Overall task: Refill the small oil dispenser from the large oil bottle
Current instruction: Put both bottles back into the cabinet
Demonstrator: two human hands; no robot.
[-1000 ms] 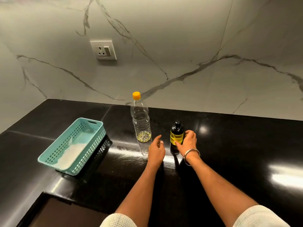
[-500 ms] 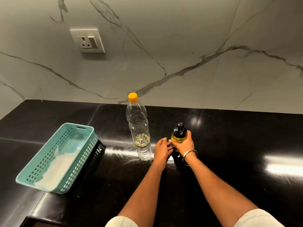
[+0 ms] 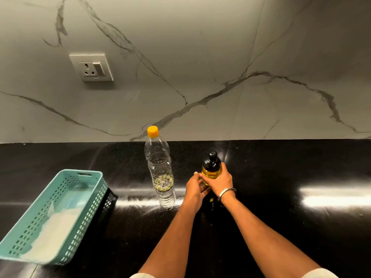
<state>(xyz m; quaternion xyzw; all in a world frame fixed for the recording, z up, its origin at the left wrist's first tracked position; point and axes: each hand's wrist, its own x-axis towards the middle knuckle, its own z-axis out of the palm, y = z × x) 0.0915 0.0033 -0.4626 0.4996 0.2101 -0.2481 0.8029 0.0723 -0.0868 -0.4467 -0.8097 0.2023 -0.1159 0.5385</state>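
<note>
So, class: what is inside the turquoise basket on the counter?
Inside the turquoise basket lies something white, perhaps a cloth, filling its near end. The far end shows bare floor. Anything under the white material is covered.

both hands (image 3: 208,182) gripping dispenser (image 3: 210,169), bottle (image 3: 160,167) beside

dispenser (image 3: 211,171) gripped upright, capped bottle (image 3: 160,169) beside

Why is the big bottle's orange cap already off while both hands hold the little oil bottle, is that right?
Not quite. In the head view the orange cap is on the big bottle. The rest is right: the left hand and right hand hold the little oil bottle.
</note>
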